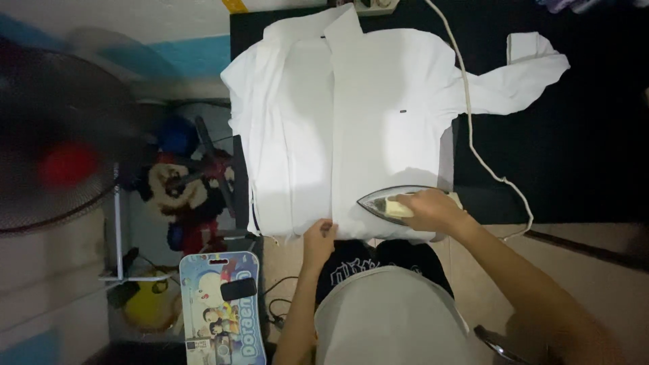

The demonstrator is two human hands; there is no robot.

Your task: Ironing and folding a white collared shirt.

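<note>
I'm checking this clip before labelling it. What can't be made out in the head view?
- Soleplate of the iron: hidden underneath, against the white shirt.
- Iron's handle: covered by the right hand.
- Left hand fingertips: partly hidden at the shirt hem.
- Fan at left: blurred, cut off by the edge.
- Cord: its plug end runs past the top edge.

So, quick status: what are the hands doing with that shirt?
Right hand gripping the iron on the white shirt. Left hand pinning the hem. Cord trails across the sleeve.
</note>
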